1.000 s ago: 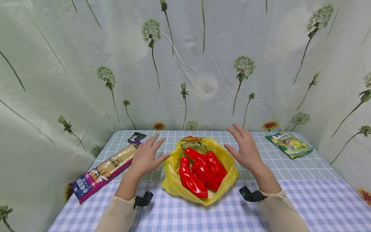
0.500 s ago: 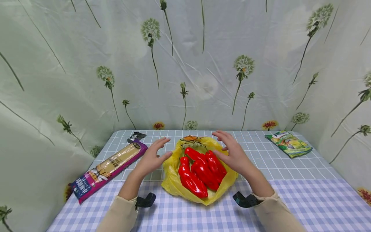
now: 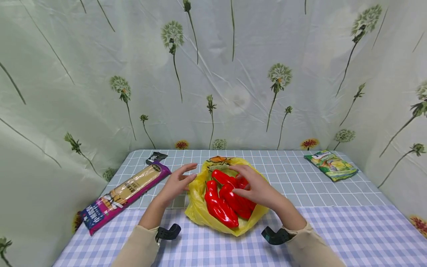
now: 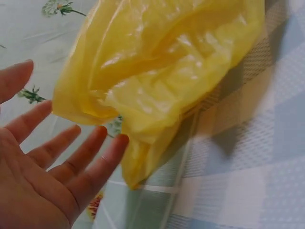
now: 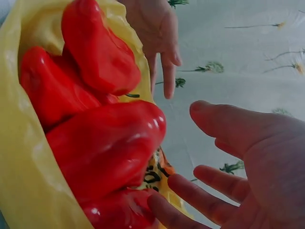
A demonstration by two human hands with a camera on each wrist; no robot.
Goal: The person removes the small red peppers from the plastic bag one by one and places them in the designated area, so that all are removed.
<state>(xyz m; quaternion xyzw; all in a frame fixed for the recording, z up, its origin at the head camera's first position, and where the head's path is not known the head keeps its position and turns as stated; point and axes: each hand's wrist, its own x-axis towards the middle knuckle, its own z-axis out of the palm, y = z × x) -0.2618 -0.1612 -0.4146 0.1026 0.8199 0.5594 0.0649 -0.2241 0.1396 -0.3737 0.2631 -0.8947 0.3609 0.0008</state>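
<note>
Several glossy red peppers (image 3: 218,207) lie in a yellow plastic bag (image 3: 197,218) whose mouth is spread wide, in the middle of the table. My right hand (image 3: 255,189) hovers over the right side of the bag, hiding part of the peppers there. In the right wrist view its fingers are loosely bent beside the peppers (image 5: 109,148), and they hold nothing. At the bag's left rim is my left hand (image 3: 176,183), fingers spread. The left wrist view has its fingertips close to the bag's wall (image 4: 157,71); whether they touch it I cannot tell.
A long purple-and-gold packet (image 3: 126,196) lies slantwise at the left, with a small black packet (image 3: 156,157) behind it. A green-and-yellow packet (image 3: 331,165) lies at the back right. A flowered curtain (image 3: 240,81) hangs behind the table.
My right hand has moved left and down, from beside the bag to above the peppers. My left hand has shifted slightly right and down towards the bag's rim. The bag and packets stay put.
</note>
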